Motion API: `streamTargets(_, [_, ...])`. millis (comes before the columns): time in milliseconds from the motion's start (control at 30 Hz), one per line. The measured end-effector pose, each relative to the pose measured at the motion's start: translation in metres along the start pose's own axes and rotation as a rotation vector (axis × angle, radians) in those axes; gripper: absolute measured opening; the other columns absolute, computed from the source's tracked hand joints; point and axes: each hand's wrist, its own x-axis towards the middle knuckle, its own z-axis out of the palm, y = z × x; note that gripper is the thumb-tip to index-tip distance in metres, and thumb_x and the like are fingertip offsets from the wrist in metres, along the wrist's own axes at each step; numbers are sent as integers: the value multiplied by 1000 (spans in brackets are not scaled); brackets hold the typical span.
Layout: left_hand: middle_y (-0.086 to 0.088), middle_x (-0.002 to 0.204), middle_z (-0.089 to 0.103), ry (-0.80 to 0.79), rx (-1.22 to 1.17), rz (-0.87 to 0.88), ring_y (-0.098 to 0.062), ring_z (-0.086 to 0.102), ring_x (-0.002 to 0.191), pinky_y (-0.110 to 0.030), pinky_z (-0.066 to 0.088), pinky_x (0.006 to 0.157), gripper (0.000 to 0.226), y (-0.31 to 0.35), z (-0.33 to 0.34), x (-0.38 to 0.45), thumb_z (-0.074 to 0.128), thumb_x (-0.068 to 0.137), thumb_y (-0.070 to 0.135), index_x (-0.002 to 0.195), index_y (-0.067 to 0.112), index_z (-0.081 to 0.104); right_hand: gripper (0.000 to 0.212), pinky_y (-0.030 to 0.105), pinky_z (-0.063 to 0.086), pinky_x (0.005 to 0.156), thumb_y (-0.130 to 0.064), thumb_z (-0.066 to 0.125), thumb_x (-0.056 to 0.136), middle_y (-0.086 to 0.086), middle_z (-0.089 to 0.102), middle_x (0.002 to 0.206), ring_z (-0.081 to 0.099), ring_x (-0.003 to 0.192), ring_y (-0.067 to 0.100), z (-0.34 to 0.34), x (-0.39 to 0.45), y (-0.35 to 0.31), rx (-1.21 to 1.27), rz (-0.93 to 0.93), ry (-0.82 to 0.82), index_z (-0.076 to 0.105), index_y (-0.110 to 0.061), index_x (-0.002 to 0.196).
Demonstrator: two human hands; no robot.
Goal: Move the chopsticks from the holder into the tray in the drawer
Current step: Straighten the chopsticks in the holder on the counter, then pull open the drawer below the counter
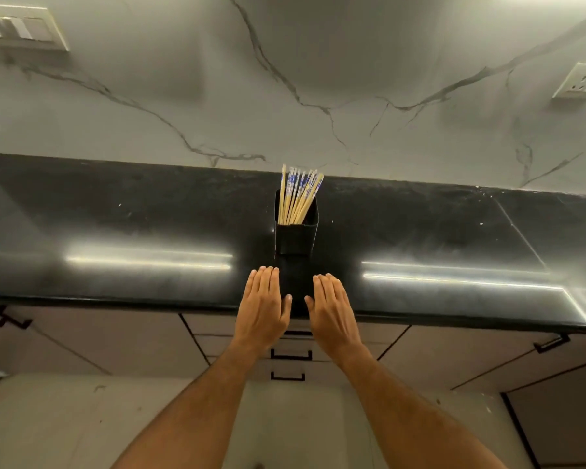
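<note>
- Standing upright on the black bench, about midway along its length and between its back and front edges: one black square-sided holder, open at the top.
- Chopsticks: a bundle of pale wooden sticks with blue-and-white patterned upper ends, all inside the holder, leaning toward its back right side, their tops fanned out above the rim and reaching up to the bench's back edge as seen from the head camera.
- Left hand: palm down, fingers straight and held together, thumb tucked inward; it lies over the front edge of the bench, just left of the holder's line and nearer the person. It holds nothing and stands apart from the holder.
- Right hand: palm down, fingers straight and slightly spread, holding nothing; it lies over the front edge just right of the holder's line, apart from the holder, with a dark gap between the two hands.
- Drawers: a stack of closed pale fronts with dark bracket handles, below the front edge of the bench, directly under the hands. The tray cannot be seen.
- Cabinet doors: pale, with dark handles, to either side of the drawers.
- Wall: grey-veined marble panel behind the bench's back edge, carrying a switch plate at upper left and a socket at upper right.
- Floor: pale, at the bottom of the view.
</note>
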Motion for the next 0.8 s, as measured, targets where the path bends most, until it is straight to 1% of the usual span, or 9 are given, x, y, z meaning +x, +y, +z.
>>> streamTargets(200, [-17, 154, 45, -104, 17, -5, -29, 38, 147, -42, 22, 126, 62, 7, 17, -74, 50, 101, 37, 151, 3, 38, 46, 47, 39, 118, -25, 49, 106, 20, 55, 144, 50, 138, 34, 21, -75, -2, 9, 7, -109, 49, -1, 145])
streamTargets(367, [-15, 155, 44, -237, 31, -14, -28, 36, 148, -42, 20, 127, 58, 3, 40, -93, 45, 104, 34, 153, 6, 36, 47, 45, 37, 120, -26, 44, 108, 20, 53, 147, 48, 140, 34, 45, -91, 2, -18, 12, -262, 46, -1, 147])
streamTargets(500, [-16, 154, 45, -339, 103, 40, -29, 39, 146, -41, 22, 126, 53, -8, 75, -85, 48, 102, 18, 152, 4, 36, 37, 38, 45, 111, -15, 49, 103, 15, 60, 134, 56, 124, 27, 70, -77, 11, -50, -32, -326, 52, -5, 138])
streamTargets(600, [-15, 134, 60, -400, 120, 65, -26, 58, 124, -38, 42, 115, 44, -17, 105, -76, 59, 97, 12, 139, 5, 50, 31, 34, 52, 98, -8, 55, 98, 12, 63, 123, 60, 109, 25, 91, -62, 23, -30, -31, -394, 58, -7, 129])
streamTargets(667, [-11, 118, 67, -491, 56, 15, -22, 65, 102, -32, 53, 96, 29, -21, 126, -69, 61, 98, 15, 126, 9, 59, 32, 34, 54, 93, -11, 58, 99, 13, 64, 124, 64, 105, 25, 107, -57, 34, -37, -38, -454, 58, -8, 130])
streamTargets(700, [-10, 113, 68, -548, 37, -15, -20, 64, 92, -31, 53, 86, 23, -23, 137, -66, 59, 99, 17, 121, 11, 61, 33, 33, 55, 91, -14, 58, 100, 12, 64, 125, 65, 103, 24, 115, -54, 38, -43, -37, -487, 57, -11, 132])
streamTargets(733, [-10, 112, 67, -626, 24, -48, -21, 62, 91, -32, 51, 83, 23, -24, 147, -64, 56, 101, 18, 122, 11, 60, 36, 33, 54, 93, -17, 57, 101, 12, 62, 128, 64, 107, 23, 123, -53, 42, -36, -14, -521, 54, -13, 137])
streamTargets(767, [-12, 120, 64, -660, 27, -45, -25, 62, 101, -35, 51, 89, 29, -26, 158, -63, 53, 103, 18, 130, 10, 57, 40, 34, 51, 100, -19, 56, 102, 11, 57, 135, 61, 117, 24, 130, -50, 43, -66, -20, -534, 50, -16, 142])
streamTargets(800, [-14, 136, 57, -637, 56, -8, -29, 58, 119, -39, 48, 103, 39, -29, 171, -61, 52, 102, 17, 141, 11, 50, 43, 36, 46, 109, -21, 53, 103, 9, 52, 144, 54, 128, 25, 138, -47, 45, -84, -29, -518, 47, -17, 145])
